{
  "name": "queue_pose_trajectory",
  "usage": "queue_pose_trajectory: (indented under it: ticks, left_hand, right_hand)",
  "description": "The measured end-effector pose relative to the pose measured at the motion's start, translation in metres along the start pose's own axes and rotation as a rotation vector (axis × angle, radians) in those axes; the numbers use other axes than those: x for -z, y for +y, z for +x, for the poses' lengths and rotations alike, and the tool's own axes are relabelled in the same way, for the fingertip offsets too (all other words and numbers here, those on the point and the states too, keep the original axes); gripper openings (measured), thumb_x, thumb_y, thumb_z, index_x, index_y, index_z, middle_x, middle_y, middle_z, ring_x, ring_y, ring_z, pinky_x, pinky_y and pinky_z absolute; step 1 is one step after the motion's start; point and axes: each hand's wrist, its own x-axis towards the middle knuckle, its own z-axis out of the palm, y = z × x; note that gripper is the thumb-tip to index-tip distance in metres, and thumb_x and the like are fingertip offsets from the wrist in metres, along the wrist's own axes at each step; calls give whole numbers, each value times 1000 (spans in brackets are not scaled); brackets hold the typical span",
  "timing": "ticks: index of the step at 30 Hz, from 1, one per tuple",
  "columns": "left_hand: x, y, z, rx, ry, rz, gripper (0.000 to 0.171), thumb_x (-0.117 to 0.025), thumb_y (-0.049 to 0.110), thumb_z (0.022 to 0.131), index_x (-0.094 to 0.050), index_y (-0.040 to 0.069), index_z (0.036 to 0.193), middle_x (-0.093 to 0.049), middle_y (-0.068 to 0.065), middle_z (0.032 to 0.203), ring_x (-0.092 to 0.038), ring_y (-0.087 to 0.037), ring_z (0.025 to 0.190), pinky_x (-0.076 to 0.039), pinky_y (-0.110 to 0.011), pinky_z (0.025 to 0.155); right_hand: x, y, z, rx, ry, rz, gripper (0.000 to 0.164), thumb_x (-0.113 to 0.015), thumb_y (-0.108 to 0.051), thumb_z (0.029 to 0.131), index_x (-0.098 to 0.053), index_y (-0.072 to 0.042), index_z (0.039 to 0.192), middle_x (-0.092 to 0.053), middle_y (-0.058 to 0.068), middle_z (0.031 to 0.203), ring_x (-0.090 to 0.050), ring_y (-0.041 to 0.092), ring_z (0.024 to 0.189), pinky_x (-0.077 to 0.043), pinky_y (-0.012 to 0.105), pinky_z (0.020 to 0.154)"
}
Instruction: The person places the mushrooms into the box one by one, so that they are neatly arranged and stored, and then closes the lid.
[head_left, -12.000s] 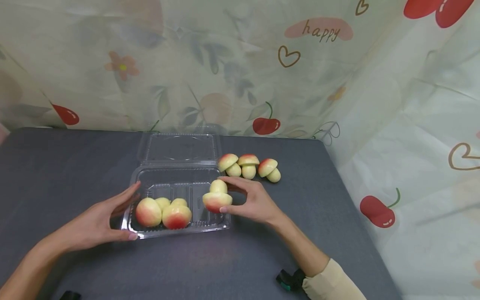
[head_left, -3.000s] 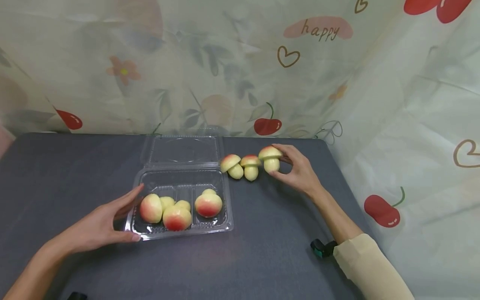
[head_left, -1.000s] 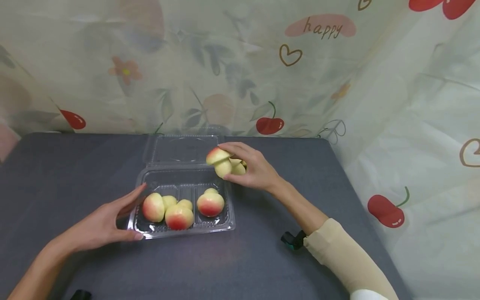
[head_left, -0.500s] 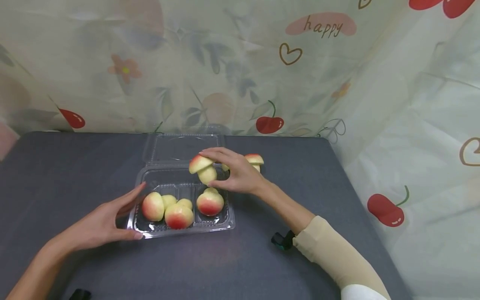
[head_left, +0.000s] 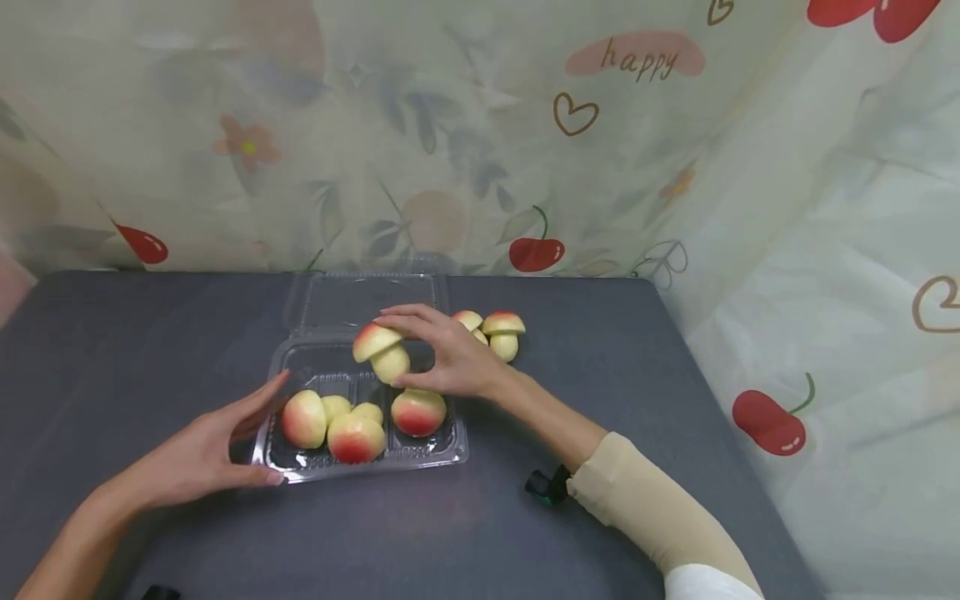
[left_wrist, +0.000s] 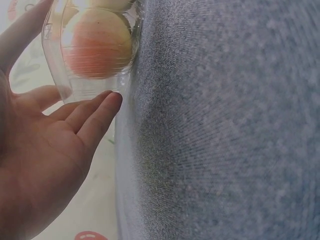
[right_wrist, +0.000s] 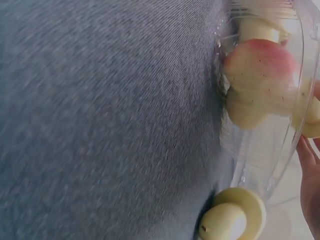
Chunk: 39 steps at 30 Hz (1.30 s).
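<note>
In the head view, my right hand pinches a toy mushroom with a red-and-yellow cap. It holds it cap up and tilted over the rear part of a clear plastic clamshell box. My left hand rests against the box's left end with fingers and thumb extended, touching the wall in the left wrist view. Inside the box lie a left mushroom, a middle mushroom and a right mushroom, caps towards me. In the right wrist view, the right hand is partly cut off.
Two more mushrooms stand behind the right hand; the nearer-right one shows fully, the other partly. The box's lid lies folded back towards the patterned curtain. Dark grey cloth covers the table.
The right hand put a mushroom in the box's right compartment, then picked up the rightmost one from the row and carried it left over the box. The left hand has stayed at the box.
</note>
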Motion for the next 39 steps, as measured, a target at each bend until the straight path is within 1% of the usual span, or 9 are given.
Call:
queue_pose_trajectory:
  ticks: [6, 7, 10, 16, 20, 24, 29, 33, 39]
  left_hand:
    - [-1, -1, 0, 8, -10, -4, 122, -85, 53, 71, -11, 17, 161, -28, -24, 158, -45, -40, 135, -37, -9, 94]
    - [-1, -1, 1, 0, -12, -1, 122, -85, 52, 71, -10, 16, 161, -27, -25, 158, -45, -41, 135, -40, -12, 95]
    - [0, -1, 0, 0, -10, 7, 122, -84, 53, 72, -10, 17, 161, -27, -24, 158, -45, -39, 135, -41, -14, 96]
    - [-1, -2, 0, -20, -3, -8, 121, -84, 53, 72, -10, 18, 161, -28, -23, 159, -45, -38, 135, -35, -7, 93]
    - [-1, -2, -1, -38, -1, -18, 120, -84, 51, 73, -10, 18, 161, -28, -22, 159, -45, -38, 134, -35, -7, 93]
    - [-2, -1, -1, -33, 0, -17, 120, -84, 51, 73, -10, 19, 161, -28, -21, 159, -46, -36, 134, -36, -7, 93]
    - [-1, -2, 0, -27, -5, -22, 120, -84, 51, 73, -10, 18, 161, -26, -22, 159, -45, -37, 134, -36, -7, 93]
    - [-1, -2, 0, -26, -12, -30, 120, -85, 49, 73, -10, 17, 161, -27, -24, 159, -44, -38, 135, -36, -7, 93]
    - [-1, -2, 0, -38, -2, -24, 120, -84, 51, 73, -10, 16, 161, -32, -24, 156, -46, -37, 133, -36, -7, 92]
  right_hand:
    - [-10, -3, 7, -17, -27, 20, 70, -83, -32, 82, -53, -12, 142, -54, 2, 140, -46, 10, 132, -40, 22, 102]
    - [-11, -4, 8, -20, -33, 18, 70, -83, -33, 82, -53, -13, 142, -54, 1, 140, -46, 9, 132, -40, 21, 102]
    - [-15, -5, 11, -21, -46, 15, 70, -82, -33, 82, -53, -12, 142, -55, 1, 140, -45, 8, 132, -40, 20, 102]
    - [-21, -5, 14, 0, -74, 13, 70, -82, -32, 83, -53, -10, 142, -56, 1, 141, -45, 8, 134, -36, 22, 107]
    - [-25, -5, 16, 12, -104, 24, 70, -83, -32, 83, -53, -10, 142, -56, 2, 141, -45, 8, 134, -34, 21, 109]
    - [-30, -7, 19, -1, -135, 30, 70, -84, -29, 82, -53, -9, 142, -54, 4, 141, -45, 10, 134, -32, 22, 110]
    - [-35, -10, 22, -39, -164, -1, 71, -85, -28, 80, -54, -13, 142, -52, 4, 140, -46, 12, 131, -36, 21, 106]
    - [-38, -10, 25, -25, -182, -24, 70, -84, -26, 80, -54, -14, 142, -53, 2, 141, -46, 11, 131, -35, 21, 106]
    - [-40, -8, 29, -12, -198, -62, 70, -83, -29, 82, -53, -13, 143, -54, 2, 142, -46, 10, 134, -33, 20, 109]
